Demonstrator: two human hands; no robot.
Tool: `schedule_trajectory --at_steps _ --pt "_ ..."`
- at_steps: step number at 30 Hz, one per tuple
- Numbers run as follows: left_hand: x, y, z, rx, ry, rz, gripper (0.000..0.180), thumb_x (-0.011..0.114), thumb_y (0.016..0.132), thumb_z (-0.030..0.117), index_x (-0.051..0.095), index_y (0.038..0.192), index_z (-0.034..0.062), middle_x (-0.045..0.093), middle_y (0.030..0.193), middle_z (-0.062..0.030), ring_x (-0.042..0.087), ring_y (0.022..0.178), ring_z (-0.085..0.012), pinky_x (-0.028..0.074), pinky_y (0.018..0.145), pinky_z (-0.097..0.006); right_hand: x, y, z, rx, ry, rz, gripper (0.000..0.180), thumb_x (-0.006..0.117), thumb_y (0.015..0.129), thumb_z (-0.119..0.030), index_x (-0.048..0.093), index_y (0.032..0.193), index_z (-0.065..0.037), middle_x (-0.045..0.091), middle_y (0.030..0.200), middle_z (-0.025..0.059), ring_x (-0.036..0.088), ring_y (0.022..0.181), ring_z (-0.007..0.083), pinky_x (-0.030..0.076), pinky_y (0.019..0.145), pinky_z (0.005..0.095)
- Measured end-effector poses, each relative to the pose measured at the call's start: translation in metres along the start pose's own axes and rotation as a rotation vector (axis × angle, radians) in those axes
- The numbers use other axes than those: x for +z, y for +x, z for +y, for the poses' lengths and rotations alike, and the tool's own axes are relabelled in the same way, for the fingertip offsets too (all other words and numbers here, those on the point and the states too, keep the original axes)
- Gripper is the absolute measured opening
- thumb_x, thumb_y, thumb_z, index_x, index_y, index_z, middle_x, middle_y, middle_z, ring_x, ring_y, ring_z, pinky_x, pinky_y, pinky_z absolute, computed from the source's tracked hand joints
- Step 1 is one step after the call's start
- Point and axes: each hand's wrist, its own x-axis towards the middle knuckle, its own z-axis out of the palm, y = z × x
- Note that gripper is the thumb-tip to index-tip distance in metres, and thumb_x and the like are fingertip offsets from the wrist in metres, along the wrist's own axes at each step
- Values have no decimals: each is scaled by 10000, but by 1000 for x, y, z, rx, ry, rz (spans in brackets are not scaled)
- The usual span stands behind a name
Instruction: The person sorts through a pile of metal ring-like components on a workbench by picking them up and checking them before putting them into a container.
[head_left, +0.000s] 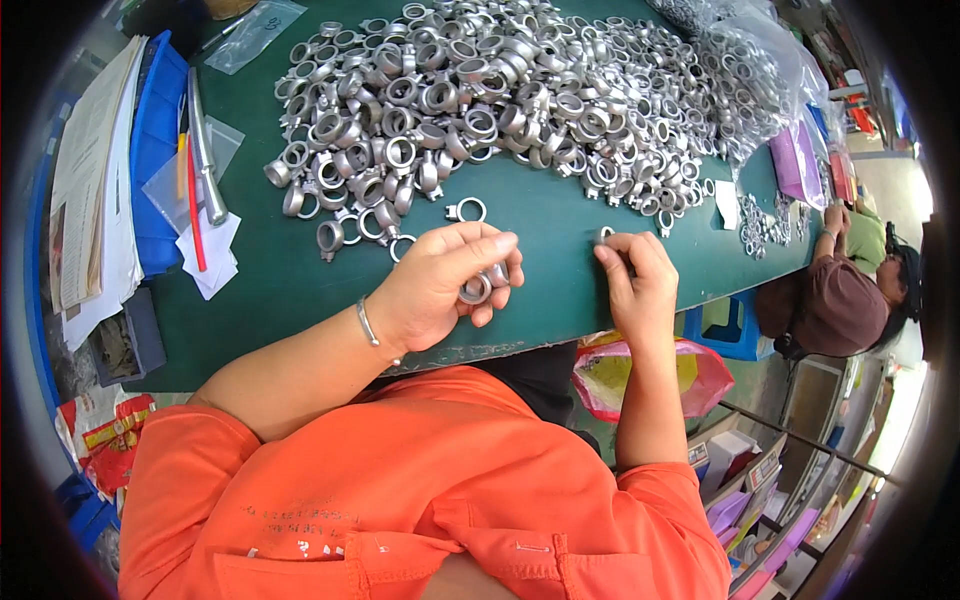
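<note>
My left hand (440,280) is closed around a few grey metal rings (476,288), which show below its curled fingers. To its right, my right hand (640,280) pinches a single metal ring (604,235) between thumb and fingertips, just over the green table (545,205). A big heap of the same rings (470,90), each with a small lug on its side, spreads over the far part of the table. One loose ring (467,210) lies between the heap and my left hand, and another is partly hidden behind that hand.
At left stand a blue tray (158,150) with papers, a red pen (194,205) and a metal rod-like tool (203,150). Clear plastic bags (745,75) lie beside the heap at right. A pink sack (705,375) is below the table edge. Another person (840,300) sits at far right.
</note>
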Motion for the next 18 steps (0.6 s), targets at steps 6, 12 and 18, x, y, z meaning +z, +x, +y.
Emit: schedule_trajectory --at_steps 6,12,18 --pt "3 -4 1 50 276 29 134 629 802 96 591 886 -1 536 682 -37 443 507 -63 326 420 -182 21 -6 -31 -156 543 -101 138 655 695 49 589 804 -5 618 789 101 600 717 211 473 636 275" --pt "0 -2 -3 401 590 -8 104 658 755 47 627 844 3 555 797 -14 500 661 -77 406 577 -205 28 -3 -39 -378 435 -69 141 601 756 67 583 881 3 607 846 112 598 738 194 480 639 263" --pt "1 -4 -4 634 894 7 115 685 702 30 639 807 32 562 824 -14 526 777 -110 430 693 -232 29 -14 -40 210 1128 -266 233 503 856 31 488 1087 58 595 902 110 579 769 133 492 675 253"
